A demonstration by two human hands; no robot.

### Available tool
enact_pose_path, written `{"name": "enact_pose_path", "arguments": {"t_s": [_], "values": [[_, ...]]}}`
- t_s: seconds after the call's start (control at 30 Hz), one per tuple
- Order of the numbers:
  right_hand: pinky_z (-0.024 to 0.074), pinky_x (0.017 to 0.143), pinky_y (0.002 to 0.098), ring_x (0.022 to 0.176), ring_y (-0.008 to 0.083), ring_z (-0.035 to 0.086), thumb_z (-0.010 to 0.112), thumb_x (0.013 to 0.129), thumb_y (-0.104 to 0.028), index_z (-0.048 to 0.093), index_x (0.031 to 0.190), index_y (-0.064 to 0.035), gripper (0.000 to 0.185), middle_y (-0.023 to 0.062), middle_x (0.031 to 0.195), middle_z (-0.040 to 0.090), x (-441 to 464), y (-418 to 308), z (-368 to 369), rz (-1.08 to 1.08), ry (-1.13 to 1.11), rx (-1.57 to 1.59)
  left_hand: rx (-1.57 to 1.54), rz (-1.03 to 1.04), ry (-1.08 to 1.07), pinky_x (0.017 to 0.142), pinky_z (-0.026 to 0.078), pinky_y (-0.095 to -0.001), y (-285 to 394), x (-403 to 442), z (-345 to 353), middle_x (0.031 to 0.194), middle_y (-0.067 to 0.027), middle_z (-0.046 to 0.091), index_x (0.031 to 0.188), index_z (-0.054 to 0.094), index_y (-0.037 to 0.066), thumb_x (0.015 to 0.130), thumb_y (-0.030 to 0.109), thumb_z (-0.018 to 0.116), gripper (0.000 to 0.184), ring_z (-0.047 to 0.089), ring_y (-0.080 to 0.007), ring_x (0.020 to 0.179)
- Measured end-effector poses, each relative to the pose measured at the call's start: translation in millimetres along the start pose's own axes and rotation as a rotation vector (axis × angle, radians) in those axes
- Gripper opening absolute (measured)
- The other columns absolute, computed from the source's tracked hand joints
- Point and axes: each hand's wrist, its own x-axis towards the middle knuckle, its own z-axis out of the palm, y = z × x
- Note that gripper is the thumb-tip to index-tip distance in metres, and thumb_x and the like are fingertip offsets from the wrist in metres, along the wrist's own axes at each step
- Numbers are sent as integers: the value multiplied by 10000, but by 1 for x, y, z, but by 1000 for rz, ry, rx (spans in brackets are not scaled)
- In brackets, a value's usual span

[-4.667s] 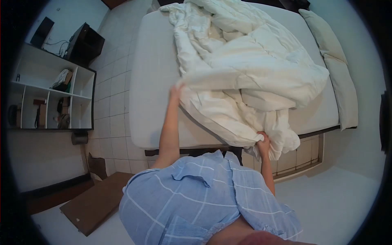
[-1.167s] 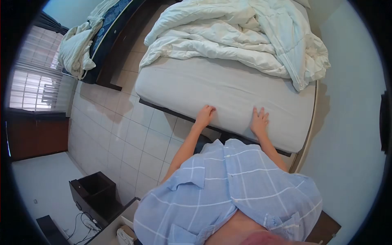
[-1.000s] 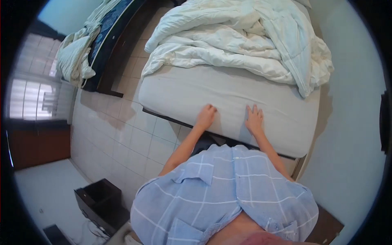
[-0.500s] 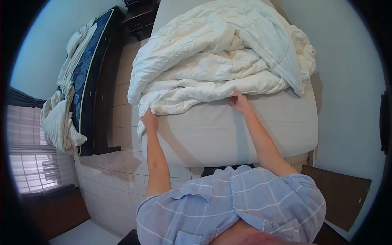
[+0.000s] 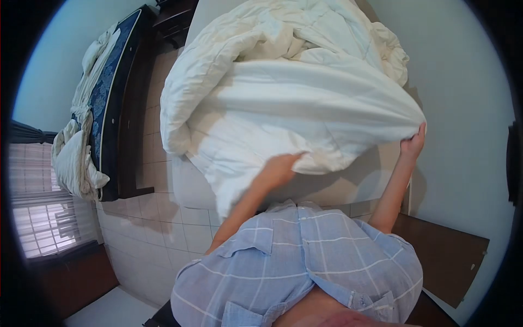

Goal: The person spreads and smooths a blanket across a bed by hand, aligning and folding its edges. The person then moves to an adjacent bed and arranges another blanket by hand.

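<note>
A thick white duvet [image 5: 289,103] lies heaped and partly spread over the bed [image 5: 376,171]. At the far right of the bed, my right hand [image 5: 413,144] is closed round the duvet's edge, and the cloth is drawn taut toward it. My left hand [image 5: 279,170], slightly blurred, is closed at the duvet's near edge around the middle. Bunched folds lie beside its fingertips. Part of the duvet hangs over the near left side, behind my left forearm.
On the left stands another bed with a blue mattress [image 5: 101,101] in a dark frame, with rumpled white bedding [image 5: 79,163] on it. Tiled floor [image 5: 155,141] runs between the beds. A wall [image 5: 463,109] rises at the right, with a brown panel [image 5: 447,253] low down. A dark nightstand [image 5: 175,23] stands at the back.
My right hand has moved far to the right, stretching the duvet's edge. My left hand has moved right to the middle. The duvet now covers more of the bed's near part.
</note>
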Motion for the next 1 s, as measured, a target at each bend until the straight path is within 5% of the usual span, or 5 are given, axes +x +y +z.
{"name": "enact_pose_path", "arguments": {"t_s": [0.17,0.37,0.47,0.6,1.0], "values": [[336,945,430,1115,309,413,414,870,-300,359,1215,15,471,179,1233,402,28,102,-177,240,408,-97,9,39,-490,784,416,-383,6,15,81,964,-147,560,1239,392,152,752,139,503,499,534,-319,883],[206,996,460,1192,337,303,554,699,-117,359,1223,-27,566,203,1254,351,8,104,-95,-410,660,-1387,-116,-1,337,812,394,-348,-86,22,54,952,-142,551,1131,459,71,734,165,582,426,516,-280,918],[122,1020,467,1224,362,227,598,592,-23,411,1191,-74,629,191,1268,330,22,97,-14,-1042,211,-1280,129,-459,770,867,333,-401,-136,37,31,1135,-126,478,1131,454,81,724,167,569,431,416,-307,1078],[233,976,475,1189,382,283,609,598,-60,457,1151,-116,576,189,1291,308,55,141,89,-989,-463,-1322,538,-707,888,900,262,-445,-189,65,60,1279,-111,350,1166,416,84,742,191,519,450,276,-330,1193],[434,720,417,823,371,540,481,778,-222,552,973,-55,267,204,898,573,243,261,167,-574,-450,-1646,519,-706,829,925,204,-439,-202,76,59,1309,-130,302,1164,426,59,727,206,474,463,195,-339,1231]]}}
